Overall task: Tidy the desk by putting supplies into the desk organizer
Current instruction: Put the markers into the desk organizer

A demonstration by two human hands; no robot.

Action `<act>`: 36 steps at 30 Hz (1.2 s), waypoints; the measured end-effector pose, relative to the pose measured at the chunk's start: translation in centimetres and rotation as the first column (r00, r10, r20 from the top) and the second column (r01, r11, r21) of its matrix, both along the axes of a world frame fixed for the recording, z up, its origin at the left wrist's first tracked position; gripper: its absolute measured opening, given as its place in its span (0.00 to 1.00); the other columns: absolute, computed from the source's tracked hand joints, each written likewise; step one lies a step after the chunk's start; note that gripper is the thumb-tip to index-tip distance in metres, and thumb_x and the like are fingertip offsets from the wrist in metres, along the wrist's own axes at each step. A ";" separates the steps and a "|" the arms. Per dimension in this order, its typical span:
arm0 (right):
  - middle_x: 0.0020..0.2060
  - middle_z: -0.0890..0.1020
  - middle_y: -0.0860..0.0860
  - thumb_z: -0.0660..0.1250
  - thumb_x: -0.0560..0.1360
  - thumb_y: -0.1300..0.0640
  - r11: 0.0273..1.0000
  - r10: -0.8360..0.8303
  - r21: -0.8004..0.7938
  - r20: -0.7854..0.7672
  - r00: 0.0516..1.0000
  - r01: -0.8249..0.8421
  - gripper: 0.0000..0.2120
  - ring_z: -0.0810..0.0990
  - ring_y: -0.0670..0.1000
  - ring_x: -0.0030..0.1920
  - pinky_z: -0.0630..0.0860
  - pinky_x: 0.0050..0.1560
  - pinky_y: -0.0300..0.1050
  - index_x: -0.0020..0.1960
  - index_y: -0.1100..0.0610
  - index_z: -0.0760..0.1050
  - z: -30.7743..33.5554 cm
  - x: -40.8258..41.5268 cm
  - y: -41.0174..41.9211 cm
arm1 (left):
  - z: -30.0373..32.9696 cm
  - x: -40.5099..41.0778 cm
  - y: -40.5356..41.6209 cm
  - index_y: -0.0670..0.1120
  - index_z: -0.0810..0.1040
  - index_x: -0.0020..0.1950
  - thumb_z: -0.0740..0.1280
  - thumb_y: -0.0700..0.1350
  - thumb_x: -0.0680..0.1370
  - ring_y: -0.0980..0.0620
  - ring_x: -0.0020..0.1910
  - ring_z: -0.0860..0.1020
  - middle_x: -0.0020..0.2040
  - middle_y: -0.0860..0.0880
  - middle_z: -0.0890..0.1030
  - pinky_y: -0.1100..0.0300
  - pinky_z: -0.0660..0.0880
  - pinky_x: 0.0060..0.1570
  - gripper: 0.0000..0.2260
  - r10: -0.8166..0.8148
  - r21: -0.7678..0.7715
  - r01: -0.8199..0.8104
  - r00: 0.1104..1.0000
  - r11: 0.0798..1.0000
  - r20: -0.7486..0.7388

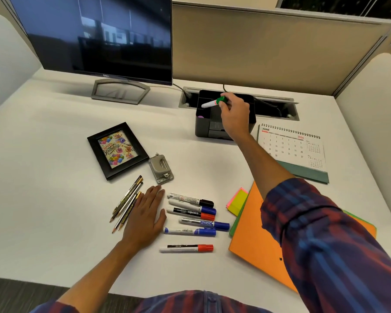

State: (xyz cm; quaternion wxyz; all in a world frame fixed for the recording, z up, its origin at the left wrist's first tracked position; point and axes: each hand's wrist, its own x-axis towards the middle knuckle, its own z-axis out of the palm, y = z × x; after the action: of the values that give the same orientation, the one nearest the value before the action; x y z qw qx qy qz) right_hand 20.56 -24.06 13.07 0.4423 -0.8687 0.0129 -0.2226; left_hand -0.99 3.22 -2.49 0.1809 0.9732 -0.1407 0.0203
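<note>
Two hands work over a wide white desk [54, 211] with a beige partition panel [269, 53] along its back edge. Largest on it is a dark, switched-off flat monitor [95, 35] on a grey arched stand at the back left. At the front right lies an orange paper folder [253, 240] with a green sheet edge showing beneath it, partly covered by the plaid sleeve of the right arm. Behind it stands a spiral-bound desk calendar [291, 147] open at June. Just left of the calendar sits the black plastic desk organizer [204, 123], divided into compartments, in front of a recessed cable tray [278, 107]. A black picture frame [116, 150] holding a birthday card lies left of centre, with a small grey metal hole punch [160, 169] just beside its lower right corner. A pad of yellow and pink sticky notes [237, 201] rests at the folder's left edge.

The right hand [234, 114] hovers over the organizer, fingers curled round the cap end of a green-capped white marker [213, 102], whose body points left above the compartments. The left hand [146, 216] lies flat on the desk, fingers straight and together. Just to its right lie six white markers [190, 219] in a loose column, capped black, blue and red. On its left, touching its edge, is a bundle of striped pencils [127, 203].
</note>
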 end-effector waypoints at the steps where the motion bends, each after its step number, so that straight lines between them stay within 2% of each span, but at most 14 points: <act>1: 0.44 0.83 0.53 0.64 0.79 0.61 1.000 0.003 -0.026 -0.026 1.000 -0.004 0.13 0.82 0.50 0.42 0.75 0.42 0.33 0.62 0.60 0.78 -0.2 0.4 0.2 | 0.0 0.0 0.0 0.47 0.60 0.78 0.51 0.54 0.80 0.54 0.77 0.55 0.77 0.49 0.61 0.52 0.51 0.75 0.27 0.000 0.001 0.000 1.000 1.000 -0.003; 4: 0.46 0.84 0.53 0.63 0.80 0.60 0.997 0.000 -0.074 -0.090 0.996 -0.007 0.15 0.82 0.50 0.43 0.78 0.48 0.41 0.65 0.59 0.77 -0.5 1.4 0.5 | 0.0 -0.1 0.0 0.47 0.59 0.78 0.51 0.54 0.80 0.54 0.77 0.54 0.78 0.50 0.60 0.53 0.50 0.76 0.27 0.004 0.007 -0.004 1.000 1.000 -0.012; 8: 0.54 0.83 0.56 0.61 0.81 0.60 0.998 0.011 -0.060 -0.142 0.990 -0.020 0.16 0.81 0.52 0.53 0.77 0.60 0.46 0.67 0.59 0.74 -0.8 2.5 0.8 | 0.1 -0.1 0.0 0.47 0.59 0.78 0.52 0.54 0.80 0.54 0.77 0.54 0.78 0.50 0.60 0.54 0.49 0.76 0.27 0.009 0.007 -0.009 1.000 1.000 -0.013; 11: 0.53 0.83 0.56 0.59 0.81 0.61 0.997 0.047 -0.051 -0.162 0.986 -0.056 0.16 0.81 0.50 0.52 0.78 0.58 0.45 0.68 0.59 0.73 -1.3 2.5 0.6 | 0.3 -0.1 -0.1 0.47 0.59 0.78 0.51 0.54 0.80 0.55 0.77 0.54 0.78 0.50 0.60 0.54 0.49 0.76 0.27 0.006 0.008 -0.006 1.000 1.000 -0.010; 15: 0.56 0.83 0.53 0.63 0.79 0.59 0.995 0.083 -0.039 -0.156 0.984 -0.090 0.15 0.81 0.49 0.54 0.76 0.55 0.37 0.65 0.59 0.77 -2.3 0.8 0.2 | 0.4 -0.1 -0.1 0.46 0.60 0.78 0.51 0.54 0.80 0.54 0.77 0.55 0.77 0.49 0.61 0.55 0.49 0.75 0.27 0.002 0.015 -0.002 1.000 1.000 -0.006; 19: 0.51 0.84 0.53 0.65 0.76 0.58 0.991 0.110 -0.060 -0.167 0.980 -0.121 0.12 0.82 0.50 0.49 0.80 0.53 0.47 0.59 0.59 0.80 -4.2 -2.4 0.2 | 0.3 -0.1 -0.1 0.47 0.59 0.78 0.51 0.55 0.80 0.53 0.77 0.55 0.78 0.49 0.60 0.54 0.49 0.76 0.27 0.003 0.017 -0.003 1.000 1.000 -0.013; 22: 0.49 0.85 0.51 0.66 0.76 0.58 0.978 0.155 -0.109 -0.209 0.966 -0.180 0.11 0.82 0.48 0.46 0.79 0.52 0.48 0.56 0.57 0.81 -6.2 -5.5 0.5 | 0.3 -0.1 -0.1 0.47 0.60 0.78 0.50 0.55 0.80 0.53 0.77 0.55 0.78 0.49 0.60 0.53 0.50 0.76 0.27 0.005 0.016 -0.005 1.000 1.000 -0.016; 25: 0.47 0.84 0.49 0.67 0.75 0.55 0.931 0.243 -0.176 -0.349 0.905 -0.318 0.09 0.81 0.47 0.45 0.78 0.51 0.49 0.54 0.54 0.81 -8.2 -8.6 0.7 | 0.3 0.0 0.0 0.46 0.60 0.77 0.50 0.55 0.80 0.52 0.77 0.56 0.78 0.48 0.61 0.52 0.51 0.75 0.27 0.006 0.013 -0.006 1.000 1.000 -0.021; 28: 0.50 0.82 0.50 0.68 0.75 0.53 0.878 0.322 -0.177 -0.470 0.822 -0.445 0.09 0.80 0.49 0.49 0.77 0.52 0.50 0.53 0.53 0.81 -9.4 -11.5 0.7 | 0.4 0.0 0.0 0.47 0.59 0.78 0.49 0.55 0.80 0.52 0.77 0.55 0.78 0.49 0.60 0.52 0.51 0.76 0.27 0.002 0.018 -0.001 1.000 1.000 -0.023; 36: 0.52 0.78 0.46 0.68 0.74 0.44 0.758 0.412 -0.212 -0.579 0.704 -0.617 0.12 0.75 0.47 0.52 0.74 0.51 0.47 0.51 0.49 0.82 -10.1 -16.0 0.8 | 0.4 0.0 -0.1 0.46 0.59 0.78 0.43 0.58 0.81 0.51 0.77 0.56 0.78 0.48 0.60 0.53 0.50 0.75 0.28 0.001 0.062 0.001 0.999 0.998 -0.034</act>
State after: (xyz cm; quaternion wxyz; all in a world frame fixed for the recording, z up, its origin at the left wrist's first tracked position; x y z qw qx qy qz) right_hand 4.57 -23.25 2.97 0.2856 -0.9322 -0.1666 0.1472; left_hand -1.00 3.11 -2.08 0.1532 0.9785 -0.1381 -0.0006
